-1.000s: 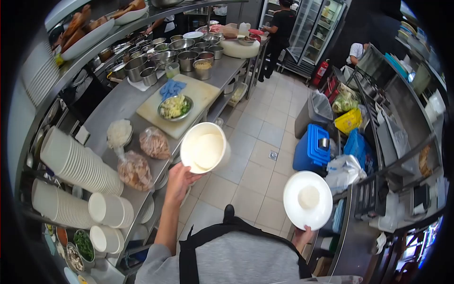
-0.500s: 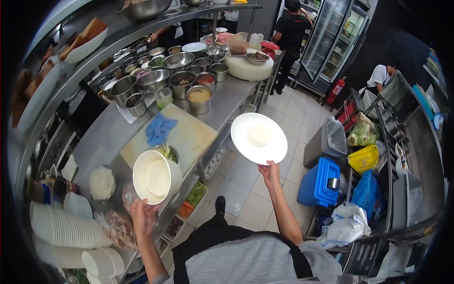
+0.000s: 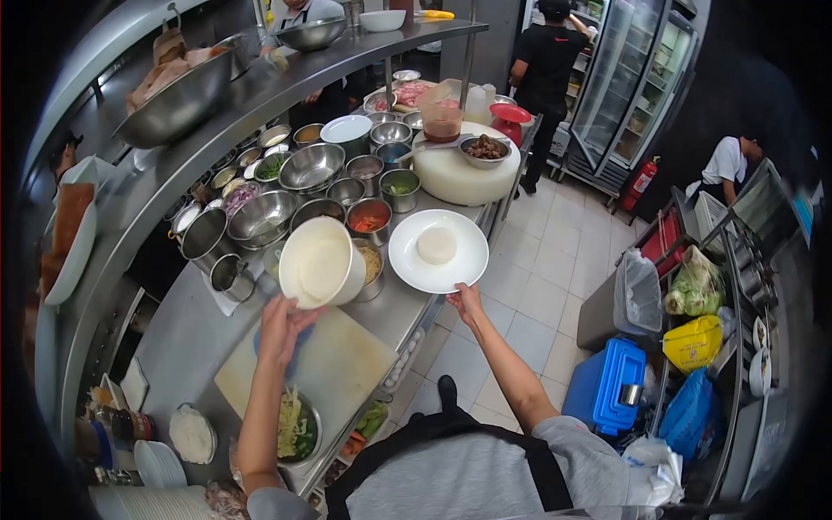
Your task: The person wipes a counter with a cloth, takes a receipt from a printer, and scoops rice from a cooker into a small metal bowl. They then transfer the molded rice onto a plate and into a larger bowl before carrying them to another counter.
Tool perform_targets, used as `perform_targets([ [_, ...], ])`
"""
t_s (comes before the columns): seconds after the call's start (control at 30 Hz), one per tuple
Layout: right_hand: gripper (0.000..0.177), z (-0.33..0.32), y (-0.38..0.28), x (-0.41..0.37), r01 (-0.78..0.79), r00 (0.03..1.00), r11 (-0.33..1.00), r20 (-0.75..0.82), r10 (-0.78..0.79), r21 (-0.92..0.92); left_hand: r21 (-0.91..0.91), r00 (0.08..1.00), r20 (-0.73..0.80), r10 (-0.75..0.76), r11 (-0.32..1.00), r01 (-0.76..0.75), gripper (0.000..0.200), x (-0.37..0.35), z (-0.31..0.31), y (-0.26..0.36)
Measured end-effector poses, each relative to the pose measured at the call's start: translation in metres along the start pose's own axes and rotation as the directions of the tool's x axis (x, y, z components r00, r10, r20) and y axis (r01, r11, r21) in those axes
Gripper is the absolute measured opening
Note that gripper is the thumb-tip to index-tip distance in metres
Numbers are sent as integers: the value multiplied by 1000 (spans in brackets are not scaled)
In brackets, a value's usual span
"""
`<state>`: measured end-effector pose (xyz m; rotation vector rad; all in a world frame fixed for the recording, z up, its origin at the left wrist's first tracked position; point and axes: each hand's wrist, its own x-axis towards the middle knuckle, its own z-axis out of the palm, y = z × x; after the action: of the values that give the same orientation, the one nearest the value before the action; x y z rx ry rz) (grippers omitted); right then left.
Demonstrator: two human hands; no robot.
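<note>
A white tub [image 3: 345, 282], tilted so its pale inside faces me, is held at its lower rim by my left hand [image 3: 286, 328], fingers closed round it. It hangs over the counter, in front of the metal pots. My right hand [image 3: 468, 301] pinches the near edge of a round white plate [image 3: 472, 253]. On that plate sits a smooth round mound of white rice [image 3: 436, 245]. Beneath my left arm lie a cutting board [image 3: 347, 347], a blue cloth [image 3: 299, 342] mostly hidden by my hand, and a metal bowl of cut greens [image 3: 299, 425].
Several metal pots [image 3: 260, 217] of ingredients crowd the counter. A thick round white block [image 3: 459, 178] carries a bowl of brown food [image 3: 484, 149]. A steel shelf [image 3: 286, 74] runs overhead. At right stand a blue cooler [image 3: 605, 381] and a bin [image 3: 607, 299]; people work farther back.
Both hands have moved farther forward over the counter, toward the pots. The tub has gone up and right, the plate left, bringing the two closer together. My view has shifted too.
</note>
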<state>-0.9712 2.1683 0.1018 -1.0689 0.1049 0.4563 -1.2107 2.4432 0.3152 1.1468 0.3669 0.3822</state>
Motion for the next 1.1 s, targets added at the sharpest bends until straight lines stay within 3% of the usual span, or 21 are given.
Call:
perform_targets([
  [0.07, 44, -8, 4, 25, -23, 997, 1000, 78, 21, 14, -22, 1000, -30, -7, 1000, 6, 21, 36, 17, -12],
  [0.27, 40, -9, -30, 58, -83, 989, 973, 101, 107, -216, -45, 998, -62, -27, 999, 24, 10, 174, 61, -50],
  [0.47, 51, -5, -58, 57, -225, 952, 951, 161, 261, -211, -58, 986, -162, -33, 998, 23, 12, 296, 104, -84],
  [0.57, 63, -10, -60, 57, -208, 956, 963, 173, 238, -173, -27, 975, -221, -17, 1000, 11, 13, 340, 121, -96],
  [0.7, 73, -24, -65, 53, -188, 972, 974, 115, 202, -127, 84, 940, -338, -50, 993, 83, 13, 368, 129, -111],
  [0.77, 77, -39, -63, 52, -185, 979, 978, 70, 192, -93, 52, 917, -389, -86, 992, 115, 15, 373, 128, -117],
  [0.9, 72, -73, -61, 36, -169, 985, 985, 18, 170, -28, 53, 941, -325, -93, 992, 116, 22, 384, 118, -123],
  [1.0, 64, -103, -56, 24, -169, 984, 985, -58, 168, -23, 66, 920, -375, -112, 987, 147, 26, 387, 121, -120],
  [1.1, 56, -126, -50, 5, -193, 976, 980, -113, 188, -42, 184, 936, -349, -32, 977, 103, 21, 370, 115, -107],
])
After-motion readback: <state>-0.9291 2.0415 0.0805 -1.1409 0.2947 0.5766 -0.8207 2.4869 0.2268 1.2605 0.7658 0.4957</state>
